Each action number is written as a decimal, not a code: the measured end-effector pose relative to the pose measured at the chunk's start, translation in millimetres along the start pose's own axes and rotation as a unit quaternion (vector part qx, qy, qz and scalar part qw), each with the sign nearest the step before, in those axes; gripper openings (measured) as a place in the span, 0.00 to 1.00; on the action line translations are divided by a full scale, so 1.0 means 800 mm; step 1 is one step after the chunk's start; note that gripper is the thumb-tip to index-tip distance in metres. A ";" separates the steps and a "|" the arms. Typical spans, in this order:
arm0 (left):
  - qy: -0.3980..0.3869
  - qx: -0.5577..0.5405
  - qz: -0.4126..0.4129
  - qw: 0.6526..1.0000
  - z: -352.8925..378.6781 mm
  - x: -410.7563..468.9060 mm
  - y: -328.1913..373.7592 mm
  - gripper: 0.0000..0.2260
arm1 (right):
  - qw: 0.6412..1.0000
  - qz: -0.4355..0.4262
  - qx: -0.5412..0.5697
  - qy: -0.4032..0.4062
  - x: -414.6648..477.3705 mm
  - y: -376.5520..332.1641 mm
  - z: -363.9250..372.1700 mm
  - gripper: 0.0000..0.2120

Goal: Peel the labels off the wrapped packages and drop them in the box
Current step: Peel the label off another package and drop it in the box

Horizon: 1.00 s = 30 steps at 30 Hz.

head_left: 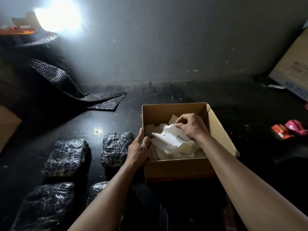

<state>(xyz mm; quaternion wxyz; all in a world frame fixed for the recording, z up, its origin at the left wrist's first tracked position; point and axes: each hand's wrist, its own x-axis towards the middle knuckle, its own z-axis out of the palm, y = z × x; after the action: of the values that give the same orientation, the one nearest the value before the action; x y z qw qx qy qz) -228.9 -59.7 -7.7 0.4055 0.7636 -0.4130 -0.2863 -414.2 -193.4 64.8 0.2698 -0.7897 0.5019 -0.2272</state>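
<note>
Dark glossy floor [241, 100] carries an open brown cardboard box [175, 167], inside whose rim the grip of the right hand [193, 127] pinches a crumpled white printed label [170, 139] by its far-right end, its long axis running left toward the left hand [139, 147], which clasps the box's left wall.

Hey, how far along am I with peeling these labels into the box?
Done: a pile of peeled labels lies in the box. In hand: your right hand pinches a barcoded label over that pile, while your left hand grips the box's left wall. Left: four wrapped packages lie beside the box; no label shows on their visible faces, so whether any remain is unclear.
</note>
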 end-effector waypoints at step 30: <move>0.018 -0.010 -0.008 1.000 0.000 -0.003 0.007 0.24 | 0.997 -0.007 -0.055 -0.045 0.017 0.007 -0.009 0.05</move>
<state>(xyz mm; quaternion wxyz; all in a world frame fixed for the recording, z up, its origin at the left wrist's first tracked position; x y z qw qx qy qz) -232.2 -59.3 -2.6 0.4185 0.7678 -0.3962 -0.2800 -416.7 -209.4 67.9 0.2465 -0.8164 0.4952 -0.1659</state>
